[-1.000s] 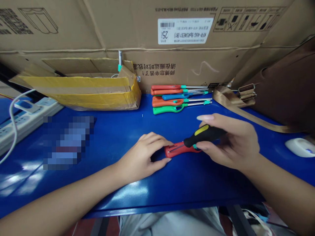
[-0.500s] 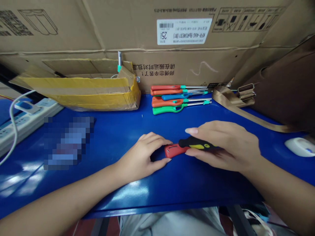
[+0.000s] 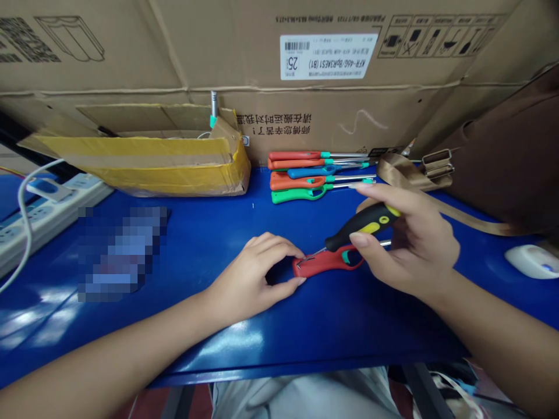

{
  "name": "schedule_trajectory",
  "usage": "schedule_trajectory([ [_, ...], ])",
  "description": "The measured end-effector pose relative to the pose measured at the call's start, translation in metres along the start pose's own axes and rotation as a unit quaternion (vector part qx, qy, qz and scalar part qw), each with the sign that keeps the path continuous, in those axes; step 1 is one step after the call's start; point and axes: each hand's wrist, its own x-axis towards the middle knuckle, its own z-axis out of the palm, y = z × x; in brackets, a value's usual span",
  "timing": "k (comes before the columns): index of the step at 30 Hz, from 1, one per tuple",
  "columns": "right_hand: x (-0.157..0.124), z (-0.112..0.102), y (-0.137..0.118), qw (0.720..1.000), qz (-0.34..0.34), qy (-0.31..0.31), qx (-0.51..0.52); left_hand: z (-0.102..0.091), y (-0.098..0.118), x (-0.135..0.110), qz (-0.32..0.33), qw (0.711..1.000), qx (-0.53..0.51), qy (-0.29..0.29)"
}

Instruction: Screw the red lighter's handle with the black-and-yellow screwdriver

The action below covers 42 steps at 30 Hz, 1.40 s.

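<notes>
A red long-nosed lighter lies on the blue table. My left hand pinches its rear end between thumb and fingers. My right hand grips a black-and-yellow screwdriver, tilted so that its tip meets the lighter's rear end near my left fingertips.
Several lighters in red, orange, blue and green lie in a row at the back. A yellow-taped carton stands at back left, a power strip at far left. A brown strap, a brown bag and a white mouse are on the right.
My right hand raised the screwdriver's handle from lying flat over the lighter to a tilt, uncovering the lighter's body. My left hand stayed put on the lighter's end.
</notes>
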Motion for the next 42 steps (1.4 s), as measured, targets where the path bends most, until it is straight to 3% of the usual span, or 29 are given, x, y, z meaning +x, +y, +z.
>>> schedule_trajectory([
  [21,0.0013,0.0001,0.0003,1.0,-0.016,0.01,0.016,0.0008,0.0009,0.0006,-0.01,1.0,-0.016,0.008],
  [30,0.0011,-0.0001,-0.0034,0.998,0.025,0.05,0.018,-0.0001,-0.0016,0.001,0.006,0.998,-0.035,0.043],
  [38,0.0007,-0.0012,-0.003,0.999,0.031,0.041,0.015,-0.0007,0.0,0.0008,0.021,0.997,-0.041,0.059],
  [42,0.0009,-0.0021,-0.0005,0.998,-0.011,0.017,0.061,0.0003,0.0001,0.0011,0.023,0.996,-0.047,0.069],
])
